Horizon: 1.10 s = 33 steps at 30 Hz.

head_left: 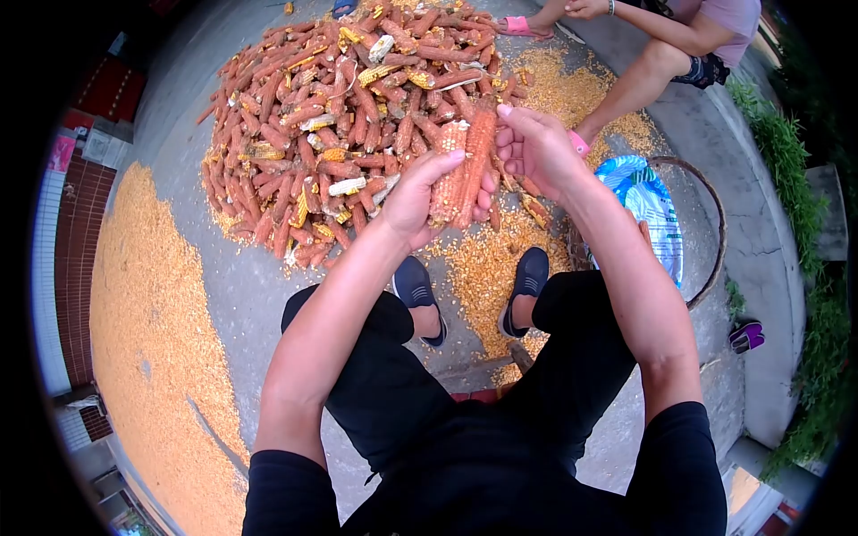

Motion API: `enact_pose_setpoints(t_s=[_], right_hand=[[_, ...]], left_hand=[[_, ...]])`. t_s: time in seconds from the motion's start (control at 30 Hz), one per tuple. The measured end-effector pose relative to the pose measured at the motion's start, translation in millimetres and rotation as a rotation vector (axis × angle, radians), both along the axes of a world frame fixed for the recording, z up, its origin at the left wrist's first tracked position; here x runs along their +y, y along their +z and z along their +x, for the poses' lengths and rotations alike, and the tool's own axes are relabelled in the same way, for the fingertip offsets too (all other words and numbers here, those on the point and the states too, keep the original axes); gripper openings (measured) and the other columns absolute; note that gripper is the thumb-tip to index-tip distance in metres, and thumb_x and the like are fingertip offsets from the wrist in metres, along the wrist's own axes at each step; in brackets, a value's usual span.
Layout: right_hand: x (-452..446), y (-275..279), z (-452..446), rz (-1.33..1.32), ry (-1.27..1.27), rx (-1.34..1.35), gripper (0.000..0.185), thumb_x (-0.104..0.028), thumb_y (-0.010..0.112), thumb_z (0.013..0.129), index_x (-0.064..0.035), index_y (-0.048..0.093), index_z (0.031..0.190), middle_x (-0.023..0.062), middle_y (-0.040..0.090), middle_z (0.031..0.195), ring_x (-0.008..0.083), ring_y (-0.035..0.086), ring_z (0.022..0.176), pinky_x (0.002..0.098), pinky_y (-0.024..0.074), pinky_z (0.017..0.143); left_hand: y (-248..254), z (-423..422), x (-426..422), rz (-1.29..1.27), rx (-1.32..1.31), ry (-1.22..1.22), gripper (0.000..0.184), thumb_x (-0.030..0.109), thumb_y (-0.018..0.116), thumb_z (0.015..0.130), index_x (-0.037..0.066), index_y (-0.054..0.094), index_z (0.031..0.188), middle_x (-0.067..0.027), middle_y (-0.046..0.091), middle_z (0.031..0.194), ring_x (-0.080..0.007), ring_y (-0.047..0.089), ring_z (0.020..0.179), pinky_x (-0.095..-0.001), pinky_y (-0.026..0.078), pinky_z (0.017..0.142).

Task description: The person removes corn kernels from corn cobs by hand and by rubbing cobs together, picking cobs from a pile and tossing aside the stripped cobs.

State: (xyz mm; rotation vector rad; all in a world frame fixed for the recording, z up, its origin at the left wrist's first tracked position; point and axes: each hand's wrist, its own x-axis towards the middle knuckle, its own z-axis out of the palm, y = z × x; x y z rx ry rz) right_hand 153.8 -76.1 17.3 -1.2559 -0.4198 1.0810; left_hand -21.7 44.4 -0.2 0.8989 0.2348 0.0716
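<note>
Two corn cobs are held side by side over the front of the cob pile. The left one [449, 170] is paler and looks rough, and the right one [478, 161] is reddish and mostly bare. My left hand [418, 198] is closed around both, its thumb on the paler cob and its fingertips showing past the reddish one. My right hand [541, 152] is at the reddish cob's upper right edge, thumb tip against it and fingers curled; their exact contact is partly hidden. Loose yellow kernels [487, 268] lie below, between my shoes.
A large pile of cobs [313, 134] lies ahead, a few with yellow kernels. A wide kernel layer [152, 313] covers the ground at left. At right stands a handled basket [715, 223] with a blue-white plastic bag [661, 232]. Another person [670, 54] sits at upper right.
</note>
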Motion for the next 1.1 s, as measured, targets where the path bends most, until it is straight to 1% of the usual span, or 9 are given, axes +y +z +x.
enact_pose_setpoints(t_s=[0.13, 0.23, 0.33, 0.43, 0.57, 0.77, 0.87, 0.93, 1.1], right_hand=[[0, 1, -20, -0.092, 0.080, -0.064, 0.037, -0.042, 0.062, 0.100, -0.0057, 0.064, 0.104, 0.0006, 0.059, 0.084, 0.0098, 0.059, 0.072, 0.0273, 0.0491, 0.066], [1, -1, -31, -0.072, 0.164, -0.107, 0.041, -0.044, 0.064, 0.099, -0.0046, 0.065, 0.112, -0.0008, 0.058, 0.085, 0.0092, 0.059, 0.074, 0.0281, 0.0516, 0.071], [6, -1, -37, -0.067, 0.244, -0.142, 0.045, -0.042, 0.065, 0.099, -0.0033, 0.062, 0.122, 0.0005, 0.058, 0.087, 0.0107, 0.060, 0.079, 0.0324, 0.0540, 0.077], [3, 0, -42, -0.055, 0.249, -0.210, 0.052, -0.042, 0.070, 0.095, -0.0021, 0.059, 0.128, 0.0034, 0.063, 0.102, 0.0132, 0.062, 0.091, 0.0342, 0.0537, 0.082], [1, -2, -52, -0.141, 0.254, -0.236, 0.055, -0.036, 0.073, 0.093, -0.0037, 0.055, 0.134, 0.0055, 0.064, 0.116, 0.0159, 0.062, 0.104, 0.0363, 0.0536, 0.083], [3, -28, -35, -0.085, 0.254, 0.214, 0.047, -0.021, 0.066, 0.094, -0.0072, 0.052, 0.137, 0.0085, 0.064, 0.122, 0.0209, 0.066, 0.103, 0.0438, 0.0565, 0.082], [0, -21, -34, -0.020, 0.264, 0.317, 0.032, -0.019, 0.063, 0.094, -0.0064, 0.058, 0.123, 0.0067, 0.064, 0.115, 0.0213, 0.063, 0.103, 0.0477, 0.0535, 0.083], [2, -25, -34, -0.010, 0.239, 0.317, 0.033, -0.017, 0.060, 0.094, -0.0048, 0.057, 0.125, 0.0096, 0.065, 0.115, 0.0236, 0.065, 0.102, 0.0482, 0.0545, 0.084], [2, -34, -25, 0.094, 0.249, 0.359, 0.039, -0.012, 0.055, 0.092, 0.0006, 0.055, 0.129, 0.0186, 0.066, 0.116, 0.0310, 0.069, 0.103, 0.0483, 0.0566, 0.093]], left_hand=[[2, 3, -2, 0.128, 0.029, 0.150, 0.046, 0.036, 0.044, 0.105, -0.003, 0.058, 0.123, -0.0165, 0.069, 0.103, -0.0241, 0.070, 0.087, -0.0368, 0.058, 0.076], [-6, 5, 5, -0.086, 0.020, 0.130, 0.045, 0.035, 0.044, 0.105, -0.002, 0.058, 0.124, -0.0169, 0.069, 0.104, -0.0245, 0.070, 0.090, -0.0391, 0.058, 0.080], [-8, 4, 9, -0.179, -0.024, 0.057, 0.044, 0.035, 0.042, 0.106, 0.000, 0.057, 0.129, -0.0158, 0.068, 0.111, -0.0248, 0.069, 0.098, -0.0423, 0.057, 0.087], [6, 5, -5, -0.152, 0.065, 0.212, 0.046, 0.038, 0.041, 0.107, 0.003, 0.054, 0.134, -0.0139, 0.066, 0.119, -0.0253, 0.066, 0.108, -0.0440, 0.055, 0.093], [12, 3, -9, -0.048, 0.061, 0.160, 0.057, 0.051, 0.037, 0.107, 0.005, 0.049, 0.139, -0.0122, 0.061, 0.128, -0.0241, 0.063, 0.115, -0.0446, 0.052, 0.099], [11, 7, -12, 0.106, 0.069, 0.134, 0.077, 0.067, 0.035, 0.103, 0.004, 0.041, 0.147, -0.0119, 0.057, 0.133, -0.0232, 0.059, 0.119, -0.0412, 0.050, 0.101], [20, 5, -14, 0.132, 0.119, 0.151, 0.086, 0.072, 0.035, 0.100, 0.001, 0.040, 0.149, -0.0127, 0.056, 0.134, -0.0236, 0.058, 0.121, -0.0395, 0.048, 0.103], [25, 5, -17, 0.178, 0.149, 0.203, 0.092, 0.075, 0.036, 0.098, -0.001, 0.039, 0.149, -0.0136, 0.055, 0.136, -0.0236, 0.057, 0.121, -0.0387, 0.047, 0.104], [9, 0, 4, 0.168, 0.196, 0.149, 0.093, 0.076, 0.037, 0.097, -0.004, 0.045, 0.145, -0.0116, 0.055, 0.128, -0.0203, 0.055, 0.110, -0.0369, 0.047, 0.094]])
